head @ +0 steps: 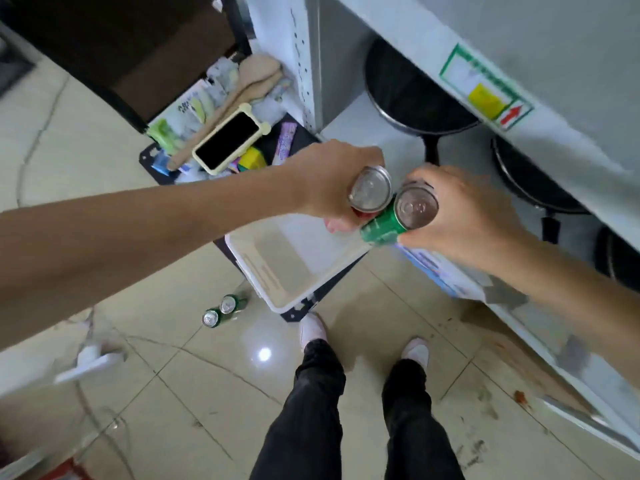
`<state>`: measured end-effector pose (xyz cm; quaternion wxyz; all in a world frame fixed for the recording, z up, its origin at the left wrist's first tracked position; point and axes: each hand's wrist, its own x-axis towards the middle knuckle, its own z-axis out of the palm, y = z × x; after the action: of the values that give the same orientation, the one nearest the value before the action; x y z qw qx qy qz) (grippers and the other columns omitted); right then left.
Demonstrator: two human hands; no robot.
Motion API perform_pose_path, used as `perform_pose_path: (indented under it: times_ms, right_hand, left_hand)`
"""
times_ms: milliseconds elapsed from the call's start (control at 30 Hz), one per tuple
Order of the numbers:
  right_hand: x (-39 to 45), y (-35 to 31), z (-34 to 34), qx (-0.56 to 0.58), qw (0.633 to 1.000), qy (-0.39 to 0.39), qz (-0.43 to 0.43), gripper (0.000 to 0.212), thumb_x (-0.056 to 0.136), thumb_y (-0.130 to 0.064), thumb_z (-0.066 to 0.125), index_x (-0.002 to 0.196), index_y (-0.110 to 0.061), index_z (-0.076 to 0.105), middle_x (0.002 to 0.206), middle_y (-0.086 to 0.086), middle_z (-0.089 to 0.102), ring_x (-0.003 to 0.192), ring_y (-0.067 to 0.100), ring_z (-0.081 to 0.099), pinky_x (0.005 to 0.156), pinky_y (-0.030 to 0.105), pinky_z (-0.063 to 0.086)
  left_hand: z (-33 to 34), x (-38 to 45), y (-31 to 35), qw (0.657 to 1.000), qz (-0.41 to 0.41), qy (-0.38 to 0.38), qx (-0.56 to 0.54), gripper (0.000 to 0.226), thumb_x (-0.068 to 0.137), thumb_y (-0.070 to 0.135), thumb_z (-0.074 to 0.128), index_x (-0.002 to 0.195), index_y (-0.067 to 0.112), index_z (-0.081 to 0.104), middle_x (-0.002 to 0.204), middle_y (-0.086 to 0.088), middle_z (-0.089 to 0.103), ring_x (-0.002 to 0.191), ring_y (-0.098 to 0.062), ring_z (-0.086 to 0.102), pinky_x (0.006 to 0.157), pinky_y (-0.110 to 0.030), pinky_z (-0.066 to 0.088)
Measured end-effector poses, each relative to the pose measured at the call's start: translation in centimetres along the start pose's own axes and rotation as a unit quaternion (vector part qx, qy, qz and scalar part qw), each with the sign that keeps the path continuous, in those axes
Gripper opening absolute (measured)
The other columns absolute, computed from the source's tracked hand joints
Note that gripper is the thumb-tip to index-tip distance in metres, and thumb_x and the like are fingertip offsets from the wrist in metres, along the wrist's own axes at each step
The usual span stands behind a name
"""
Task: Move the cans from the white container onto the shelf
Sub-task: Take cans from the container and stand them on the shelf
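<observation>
Left hand (332,188): fingers wrapped round red can (369,195)
Right hand (464,216): fingers gripping green can (398,220)
Risk: cans touching, could knock loose before shelf (349,129)

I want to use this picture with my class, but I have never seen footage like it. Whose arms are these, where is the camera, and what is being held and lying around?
There is no machine here. A person wears a camera on the head, looking forward and down, so you see their own arms, legs and shoes from above.

The left hand holds a can with a red body. The right hand holds a green can. The two cans appear to touch.

Below them sits the white container, which looks empty. Two more green cans stand on the tiled floor beside it.

To the right is a white shelf with dark pans on it. Behind the container, a dark tray carries a phone, wooden spoons and small packets.
</observation>
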<state>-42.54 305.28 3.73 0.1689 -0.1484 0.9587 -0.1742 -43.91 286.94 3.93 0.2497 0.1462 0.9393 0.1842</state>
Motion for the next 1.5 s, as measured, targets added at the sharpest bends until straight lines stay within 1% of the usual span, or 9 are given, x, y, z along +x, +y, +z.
perform_pose_path:
  times_ms: [200, 333, 400, 500, 567, 733, 1100, 1367, 1500]
  right_hand:
    - [-12.5, -0.1, -20.2, -0.015, 0.999, 0.024, 0.019, 0.060, 0.043, -0.047, 0.071, 0.100, -0.032, 0.059, 0.092, -0.004, 0.068, 0.085, 0.022, 0.063, 0.073, 0.030, 0.048]
    - [-20.9, 3.3, -29.4, -0.002, 0.991, 0.103, 0.083, 0.050, 0.037, -0.056, 0.070, 0.083, -0.041, 0.058, 0.061, -0.027, 0.061, 0.060, -0.007, 0.056, 0.059, 0.013, 0.042]
    - [-24.3, 6.1, -32.1, 0.015, 0.983, 0.137, 0.123, 0.040, 0.040, -0.053, 0.076, 0.073, -0.043, 0.056, 0.069, -0.028, 0.059, 0.064, -0.008, 0.053, 0.059, 0.016, 0.041]
    - [-28.4, 10.7, -34.3, 0.037, 0.966, 0.174, 0.188, 0.038, 0.045, -0.045, 0.082, 0.067, -0.045, 0.052, 0.073, -0.023, 0.056, 0.066, -0.002, 0.051, 0.060, 0.022, 0.039]
    - [-30.6, 14.1, -34.7, 0.020, 0.956, 0.181, 0.229, 0.038, 0.048, -0.044, 0.082, 0.076, -0.040, 0.056, 0.079, -0.012, 0.063, 0.071, 0.010, 0.056, 0.063, 0.023, 0.039]
    - [-33.9, 22.5, -33.8, -0.019, 0.931, 0.193, 0.309, 0.062, 0.049, -0.046, 0.082, 0.105, -0.025, 0.065, 0.090, 0.000, 0.061, 0.075, 0.017, 0.050, 0.058, 0.023, 0.037]
    - [-31.5, 31.6, -28.0, 0.069, 0.926, 0.148, 0.339, 0.058, 0.055, -0.035, 0.081, 0.109, -0.020, 0.062, 0.098, 0.003, 0.068, 0.084, 0.018, 0.056, 0.069, 0.026, 0.043]
    - [-30.6, 30.7, -28.7, -0.011, 0.937, 0.081, 0.339, 0.079, 0.065, -0.038, 0.077, 0.134, -0.020, 0.042, 0.127, 0.010, 0.057, 0.112, 0.029, 0.057, 0.091, 0.040, 0.050]
    - [-28.7, 25.6, -31.7, -0.112, 0.946, 0.152, 0.264, 0.082, 0.065, -0.045, 0.073, 0.135, -0.018, 0.040, 0.132, 0.014, 0.053, 0.120, 0.032, 0.052, 0.096, 0.043, 0.043]
  left_hand:
    - [-14.0, -6.0, 16.6, 0.985, 0.158, 0.020, 0.068, 0.059, 0.058, 0.034, 0.079, 0.110, 0.025, 0.053, 0.093, 0.012, 0.056, 0.087, -0.012, 0.052, 0.069, -0.022, 0.038]
    - [-18.6, -7.3, 27.9, 0.961, 0.254, 0.064, 0.087, 0.055, 0.062, 0.034, 0.078, 0.110, 0.021, 0.054, 0.098, 0.010, 0.057, 0.090, -0.012, 0.054, 0.065, -0.018, 0.033]
    - [-18.9, -6.5, 33.2, 0.951, 0.285, 0.073, 0.095, 0.054, 0.065, 0.034, 0.076, 0.112, 0.019, 0.055, 0.104, 0.005, 0.061, 0.092, -0.013, 0.055, 0.065, -0.017, 0.033]
    - [-17.5, -3.8, 40.8, 0.943, 0.306, 0.066, 0.113, 0.059, 0.065, 0.038, 0.076, 0.118, 0.020, 0.055, 0.120, 0.001, 0.063, 0.107, -0.019, 0.058, 0.083, -0.019, 0.043]
    - [-15.7, -1.9, 45.4, 0.933, 0.324, 0.061, 0.145, 0.063, 0.062, 0.046, 0.075, 0.118, 0.023, 0.054, 0.123, 0.002, 0.062, 0.111, -0.021, 0.057, 0.093, -0.030, 0.046]
    - [-10.1, 2.5, 53.9, 0.906, 0.349, 0.073, 0.228, 0.069, 0.055, 0.062, 0.070, 0.113, 0.027, 0.056, 0.117, 0.004, 0.065, 0.109, -0.023, 0.057, 0.089, -0.036, 0.036]
    - [-1.5, 9.2, 57.5, 0.875, 0.267, 0.021, 0.404, 0.069, 0.061, 0.058, 0.070, 0.116, 0.020, 0.055, 0.117, -0.001, 0.063, 0.116, -0.026, 0.050, 0.101, -0.046, 0.030]
    - [-1.4, 9.4, 56.5, 0.897, 0.242, -0.014, 0.369, 0.094, 0.064, 0.056, 0.070, 0.141, 0.021, 0.030, 0.138, -0.006, 0.048, 0.132, -0.031, 0.039, 0.111, -0.058, 0.020]
    - [-5.8, 6.2, 53.1, 0.921, 0.265, 0.060, 0.279, 0.098, 0.060, 0.062, 0.070, 0.141, 0.021, 0.031, 0.134, -0.008, 0.049, 0.129, -0.031, 0.041, 0.110, -0.050, 0.026]
